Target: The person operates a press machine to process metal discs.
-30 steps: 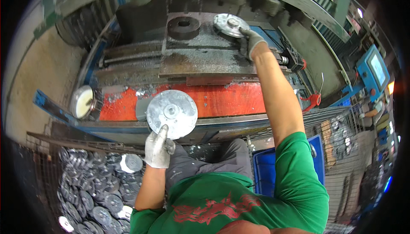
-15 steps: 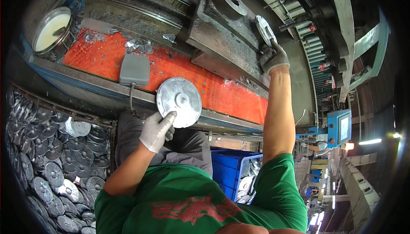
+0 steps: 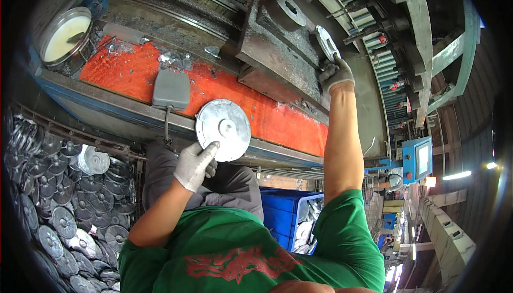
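Note:
My left hand (image 3: 195,167), in a pale work glove, pinches the lower left rim of a round silver metal disc (image 3: 212,126). The disc has a raised hub at its centre and is held face up over the front edge of the bench. Farther off to the right, my gloved right hand (image 3: 336,74) grips another round metal disc (image 3: 325,40) by its near edge. That one is tilted, seen almost edge-on, beside the machine's steel block. A thick metal ring (image 3: 289,10) with a dark central hole sits on the block, left of the right hand's disc.
A grey foot pedal (image 3: 171,89) lies on the orange bench top (image 3: 272,122) among metal scraps. A pot of pale liquid (image 3: 64,39) stands far left. Many discs (image 3: 65,222) fill the lower left bin; a blue crate (image 3: 278,213) holds more metal parts. A control panel (image 3: 417,160) is at right.
The view has shifted slightly. My right hand with its disc appears a little lower and more to the left; my left hand keeps its disc in nearly the same place.

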Motion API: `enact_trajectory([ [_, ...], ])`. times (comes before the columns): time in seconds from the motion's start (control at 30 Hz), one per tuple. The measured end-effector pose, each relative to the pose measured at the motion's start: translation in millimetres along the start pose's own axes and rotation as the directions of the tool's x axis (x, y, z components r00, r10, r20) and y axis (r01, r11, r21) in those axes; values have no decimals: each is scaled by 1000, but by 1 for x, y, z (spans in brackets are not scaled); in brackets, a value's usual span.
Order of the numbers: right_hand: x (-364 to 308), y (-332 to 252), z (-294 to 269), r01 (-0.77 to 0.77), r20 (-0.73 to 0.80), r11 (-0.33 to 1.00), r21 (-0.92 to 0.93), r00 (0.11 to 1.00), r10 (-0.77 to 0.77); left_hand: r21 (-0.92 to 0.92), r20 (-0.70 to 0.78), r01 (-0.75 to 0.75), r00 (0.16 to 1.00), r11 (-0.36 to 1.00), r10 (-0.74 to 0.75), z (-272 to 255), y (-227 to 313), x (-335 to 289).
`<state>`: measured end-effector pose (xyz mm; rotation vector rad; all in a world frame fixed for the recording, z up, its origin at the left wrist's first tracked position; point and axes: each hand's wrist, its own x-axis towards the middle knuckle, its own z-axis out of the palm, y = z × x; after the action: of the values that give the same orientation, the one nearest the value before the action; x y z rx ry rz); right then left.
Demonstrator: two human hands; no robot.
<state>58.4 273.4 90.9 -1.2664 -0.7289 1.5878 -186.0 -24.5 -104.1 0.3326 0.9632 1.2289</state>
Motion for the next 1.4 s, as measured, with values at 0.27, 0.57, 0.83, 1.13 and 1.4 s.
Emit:
enact_trajectory([
  [0.27, 1, -10, -1, -81, 69, 995, 65, 995, 77, 42, -4, -9, 1000, 999, 9, -1, 9, 1],
  [0.57, 2, -3, -4, -20, 63, 999, 27, 998, 18, 18, -19, 7, 1000, 1000, -7, 1, 6, -2],
  [0.83, 2, -5, -5, -12, -14, 1000, -7, 1000, 12, 2, -3, 13, 1000, 1000, -13, 0, 4, 0],
  [1.13, -2, -1, -6, 17, 68, 1000, 19, 998, -18, 13, -10, 12, 1000, 1000, -12, 0, 5, 0],
  [1.4, 3, 6, -14, -52, 182, 996, 78, 983, 37, 85, -17, -61, 998, 995, 62, 2, 6, -4],
])
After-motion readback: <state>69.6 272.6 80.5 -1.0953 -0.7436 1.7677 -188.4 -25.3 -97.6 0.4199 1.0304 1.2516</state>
